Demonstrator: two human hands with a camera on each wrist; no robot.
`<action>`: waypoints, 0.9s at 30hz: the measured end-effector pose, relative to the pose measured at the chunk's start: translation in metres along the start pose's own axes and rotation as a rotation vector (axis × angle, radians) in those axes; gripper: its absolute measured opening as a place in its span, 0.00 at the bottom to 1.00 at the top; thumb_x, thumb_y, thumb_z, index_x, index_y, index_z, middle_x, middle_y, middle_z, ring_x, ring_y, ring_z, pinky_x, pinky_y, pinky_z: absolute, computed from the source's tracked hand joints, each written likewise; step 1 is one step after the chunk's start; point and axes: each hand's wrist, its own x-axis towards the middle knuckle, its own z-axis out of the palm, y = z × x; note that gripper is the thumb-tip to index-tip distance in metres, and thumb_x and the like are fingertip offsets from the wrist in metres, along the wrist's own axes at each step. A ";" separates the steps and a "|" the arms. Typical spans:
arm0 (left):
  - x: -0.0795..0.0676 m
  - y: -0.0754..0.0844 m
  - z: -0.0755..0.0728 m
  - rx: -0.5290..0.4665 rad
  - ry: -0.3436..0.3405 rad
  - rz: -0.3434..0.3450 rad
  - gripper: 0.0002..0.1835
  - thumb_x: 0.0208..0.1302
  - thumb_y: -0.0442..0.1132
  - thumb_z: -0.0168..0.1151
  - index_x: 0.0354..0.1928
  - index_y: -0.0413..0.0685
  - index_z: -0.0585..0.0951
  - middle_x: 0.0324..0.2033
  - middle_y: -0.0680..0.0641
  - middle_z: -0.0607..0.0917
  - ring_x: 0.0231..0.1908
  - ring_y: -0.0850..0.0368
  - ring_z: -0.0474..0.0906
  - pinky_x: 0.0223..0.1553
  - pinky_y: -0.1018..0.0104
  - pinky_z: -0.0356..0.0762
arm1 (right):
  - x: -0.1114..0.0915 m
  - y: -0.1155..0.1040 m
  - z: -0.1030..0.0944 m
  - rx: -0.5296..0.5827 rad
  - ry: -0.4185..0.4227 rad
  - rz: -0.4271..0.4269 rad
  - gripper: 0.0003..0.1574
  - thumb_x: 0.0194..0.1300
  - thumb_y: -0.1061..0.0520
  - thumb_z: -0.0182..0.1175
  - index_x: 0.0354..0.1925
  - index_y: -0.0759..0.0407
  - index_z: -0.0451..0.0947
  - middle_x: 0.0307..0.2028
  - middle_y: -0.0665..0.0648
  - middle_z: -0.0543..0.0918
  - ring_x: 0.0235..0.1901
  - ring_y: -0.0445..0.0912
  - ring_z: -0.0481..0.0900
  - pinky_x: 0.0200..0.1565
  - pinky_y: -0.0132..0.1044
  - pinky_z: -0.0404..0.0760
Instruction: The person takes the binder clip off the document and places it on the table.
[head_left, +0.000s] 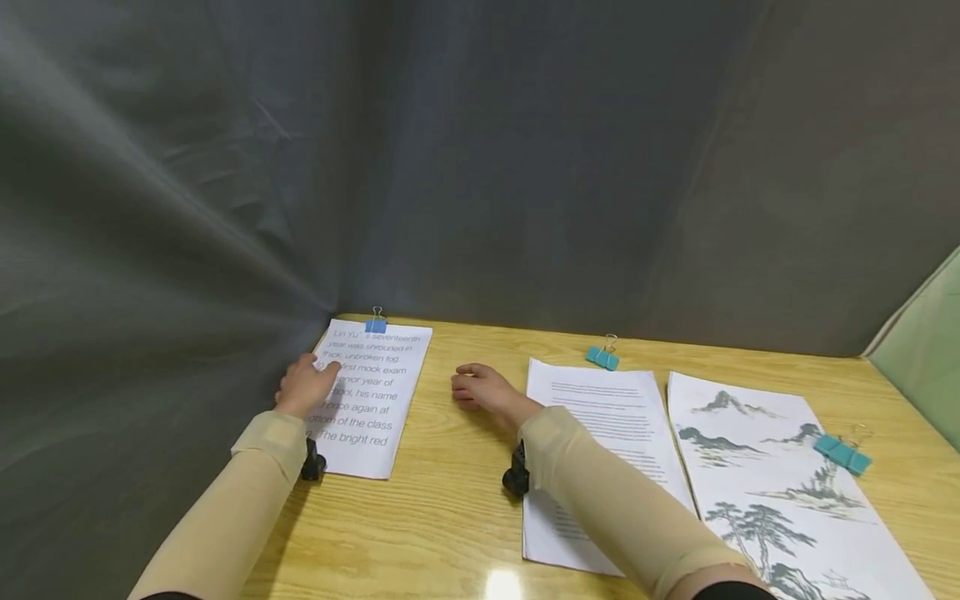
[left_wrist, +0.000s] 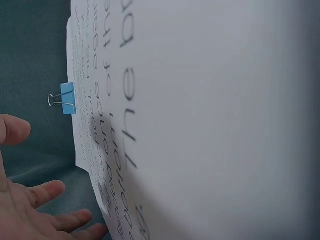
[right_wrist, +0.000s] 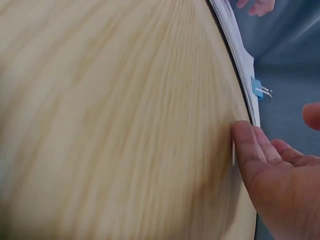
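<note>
A stack of white sheets with large printed text lies at the left of the table, with a blue binder clip at its far edge. My left hand is at the stack's left side, fingers spread and relaxed; whether it touches the paper I cannot tell. In the left wrist view the left palm holds nothing. To the right of this stack, my right hand is low over bare wood, with fingers loosely extended and nothing in them. The right wrist view shows its fingers close together, thumb apart.
Under the right forearm lies a stack of small-print pages, a teal binder clip at its far edge. Farther right are sheets with ink landscapes and another teal clip by their right edge. A dark curtain borders the wooden table.
</note>
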 end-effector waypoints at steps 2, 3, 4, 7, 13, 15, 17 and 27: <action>0.000 -0.001 -0.002 -0.008 -0.014 -0.012 0.41 0.75 0.54 0.43 0.77 0.30 0.53 0.71 0.23 0.58 0.69 0.23 0.55 0.66 0.29 0.51 | 0.001 -0.002 0.004 0.012 -0.001 0.003 0.31 0.80 0.61 0.51 0.72 0.76 0.60 0.65 0.73 0.73 0.60 0.62 0.77 0.59 0.49 0.79; 0.000 -0.001 -0.003 -0.010 -0.021 -0.017 0.41 0.75 0.54 0.43 0.77 0.29 0.53 0.71 0.22 0.58 0.69 0.23 0.55 0.66 0.29 0.51 | 0.002 -0.002 0.006 0.016 -0.003 0.005 0.31 0.79 0.61 0.51 0.73 0.75 0.60 0.65 0.73 0.73 0.60 0.61 0.77 0.58 0.49 0.79; 0.000 -0.002 -0.004 -0.014 -0.026 -0.023 0.41 0.75 0.54 0.43 0.77 0.29 0.52 0.71 0.23 0.58 0.69 0.23 0.55 0.67 0.29 0.51 | 0.003 -0.003 0.008 0.012 -0.003 0.004 0.31 0.79 0.61 0.51 0.73 0.75 0.60 0.65 0.72 0.74 0.60 0.61 0.77 0.57 0.48 0.80; 0.000 -0.004 -0.006 -0.021 -0.045 -0.043 0.41 0.76 0.54 0.43 0.77 0.30 0.51 0.72 0.23 0.57 0.69 0.23 0.55 0.67 0.30 0.52 | 0.005 -0.002 0.013 0.013 -0.003 0.012 0.32 0.80 0.60 0.51 0.74 0.73 0.60 0.64 0.72 0.74 0.58 0.60 0.78 0.54 0.47 0.82; -0.001 -0.009 -0.007 -0.099 -0.064 -0.049 0.41 0.76 0.52 0.43 0.77 0.28 0.49 0.72 0.23 0.57 0.69 0.27 0.57 0.69 0.36 0.56 | 0.008 0.001 0.021 0.052 -0.005 0.036 0.32 0.79 0.61 0.51 0.73 0.74 0.59 0.58 0.72 0.75 0.50 0.56 0.81 0.50 0.43 0.84; -0.002 -0.010 -0.008 -0.122 -0.061 -0.031 0.40 0.76 0.50 0.43 0.77 0.27 0.50 0.72 0.22 0.57 0.70 0.27 0.57 0.70 0.38 0.56 | 0.008 0.002 0.022 0.074 -0.006 0.044 0.32 0.79 0.61 0.51 0.73 0.75 0.58 0.57 0.72 0.75 0.48 0.54 0.81 0.49 0.43 0.84; -0.003 -0.010 -0.008 -0.134 -0.060 -0.022 0.39 0.76 0.49 0.43 0.76 0.26 0.50 0.72 0.22 0.56 0.70 0.27 0.56 0.70 0.38 0.55 | 0.008 0.002 0.023 0.090 -0.007 0.048 0.32 0.79 0.62 0.52 0.73 0.76 0.58 0.56 0.72 0.75 0.47 0.54 0.81 0.49 0.42 0.84; -0.010 -0.001 -0.010 -0.234 -0.073 -0.037 0.38 0.77 0.47 0.42 0.77 0.27 0.48 0.74 0.23 0.53 0.72 0.29 0.53 0.73 0.38 0.51 | 0.006 0.001 0.023 0.200 -0.030 0.102 0.30 0.78 0.65 0.52 0.71 0.78 0.58 0.51 0.68 0.79 0.47 0.52 0.79 0.56 0.45 0.81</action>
